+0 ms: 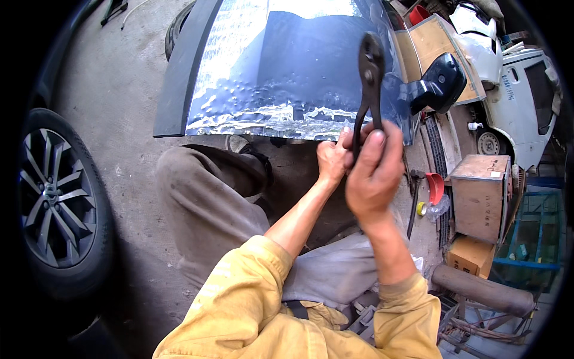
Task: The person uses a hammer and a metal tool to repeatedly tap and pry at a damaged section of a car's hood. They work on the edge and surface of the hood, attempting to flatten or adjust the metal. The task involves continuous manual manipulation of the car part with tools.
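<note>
My right hand (376, 179) is closed round the handles of dark metal slip-joint pliers (370, 78). Their head points up, away from me, above a dark blue car door (317, 66). The door lies in front of my knees; along its near edge the paint is chipped and the metal dented. At that edge my left hand (332, 160) is closed, with one digit up against the rim. Its other fingers are partly hidden behind the right hand and under the edge. A black side mirror (441, 84) sticks out from the door's right side.
An alloy wheel with its tyre (60, 197) stands at the left. On the right are a wooden box (480, 194), a cardboard box (470, 256), a hammer (415, 197), a red dish-like piece (435, 186) and a rusty cylinder (484, 289). Farther back sits a white vehicle body (526, 107).
</note>
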{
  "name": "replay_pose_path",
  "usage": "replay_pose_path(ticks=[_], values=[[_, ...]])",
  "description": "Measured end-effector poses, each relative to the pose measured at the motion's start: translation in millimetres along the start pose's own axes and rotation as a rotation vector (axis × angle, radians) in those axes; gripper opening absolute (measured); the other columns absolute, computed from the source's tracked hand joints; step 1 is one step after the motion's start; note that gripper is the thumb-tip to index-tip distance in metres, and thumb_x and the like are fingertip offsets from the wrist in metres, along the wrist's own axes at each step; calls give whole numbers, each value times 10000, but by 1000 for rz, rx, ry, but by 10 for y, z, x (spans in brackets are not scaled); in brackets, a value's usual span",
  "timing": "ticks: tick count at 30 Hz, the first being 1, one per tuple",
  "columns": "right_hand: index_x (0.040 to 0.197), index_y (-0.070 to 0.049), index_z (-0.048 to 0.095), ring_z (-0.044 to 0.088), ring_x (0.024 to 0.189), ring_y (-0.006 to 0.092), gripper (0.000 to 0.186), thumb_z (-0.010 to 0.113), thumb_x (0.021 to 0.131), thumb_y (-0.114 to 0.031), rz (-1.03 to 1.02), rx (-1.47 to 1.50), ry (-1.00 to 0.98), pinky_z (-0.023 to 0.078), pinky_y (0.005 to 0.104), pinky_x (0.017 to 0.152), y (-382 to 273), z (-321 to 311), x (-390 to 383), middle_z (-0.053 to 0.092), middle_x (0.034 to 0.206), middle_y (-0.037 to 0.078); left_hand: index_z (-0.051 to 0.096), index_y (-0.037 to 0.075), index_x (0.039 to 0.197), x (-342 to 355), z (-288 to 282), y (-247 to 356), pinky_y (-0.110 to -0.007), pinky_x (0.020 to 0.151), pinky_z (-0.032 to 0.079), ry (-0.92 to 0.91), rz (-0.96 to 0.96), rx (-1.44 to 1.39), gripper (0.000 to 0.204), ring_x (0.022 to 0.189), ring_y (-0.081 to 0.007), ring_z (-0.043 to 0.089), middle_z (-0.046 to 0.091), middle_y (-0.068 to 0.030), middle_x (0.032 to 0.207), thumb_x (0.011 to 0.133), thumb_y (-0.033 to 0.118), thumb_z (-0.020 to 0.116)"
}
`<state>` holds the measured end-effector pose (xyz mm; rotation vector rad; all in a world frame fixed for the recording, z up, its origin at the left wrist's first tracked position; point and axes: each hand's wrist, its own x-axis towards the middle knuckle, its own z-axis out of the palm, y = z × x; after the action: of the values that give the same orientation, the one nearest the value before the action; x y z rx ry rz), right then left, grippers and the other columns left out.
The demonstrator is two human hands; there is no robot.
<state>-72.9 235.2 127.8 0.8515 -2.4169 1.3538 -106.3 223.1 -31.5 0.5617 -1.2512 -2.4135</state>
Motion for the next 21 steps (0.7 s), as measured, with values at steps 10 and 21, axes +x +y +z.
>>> replay_pose_path(ticks=[10,21], values=[[919,-16,485,577,531,334,235,431,976,-238,-13,-141,-6,458,390,504,64,211,95,561,624,147,498,59,494,-22,203,-46,-243,415,322,164,51,-261,485,488,-31,398,444,73,511,868,334,639],[813,-17,465,581,602,406,291,415,973,-254,-129,-435,-234,450,431,522,203,307,141,560,667,204,605,-26,523,22,131,162,-304,440,425,133,-13,86,600,430,-134,546,563,-77,467,873,459,573]])
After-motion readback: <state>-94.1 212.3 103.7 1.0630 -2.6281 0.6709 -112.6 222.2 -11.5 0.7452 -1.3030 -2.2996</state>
